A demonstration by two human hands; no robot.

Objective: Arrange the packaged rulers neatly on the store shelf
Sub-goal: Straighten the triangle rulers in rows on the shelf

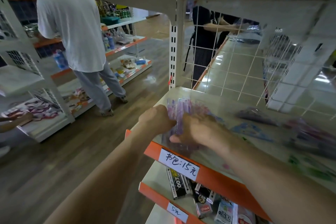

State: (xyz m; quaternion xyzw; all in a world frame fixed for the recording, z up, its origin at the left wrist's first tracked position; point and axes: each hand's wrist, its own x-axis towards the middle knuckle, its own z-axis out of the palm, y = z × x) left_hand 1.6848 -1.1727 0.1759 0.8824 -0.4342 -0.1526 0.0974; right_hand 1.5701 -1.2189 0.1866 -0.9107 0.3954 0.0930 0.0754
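Both forearms (101, 174) reach in, left hand (157, 119) and right hand (196, 130) gripping the purple ruler packs (179, 112) at the near-left corner of the shelf (214, 177), where I fear slick wrappers sliding off the edge.

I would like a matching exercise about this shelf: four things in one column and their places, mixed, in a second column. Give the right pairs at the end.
Things
1. purple rulers
2. label reading 15
3. black 007 box
4. wire mesh

Places
A. on the lower shelf
B. standing at the back of the shelf
C. held by the left hand and right hand
D. on the orange shelf edge

Pairs: 1-C, 2-D, 3-A, 4-B
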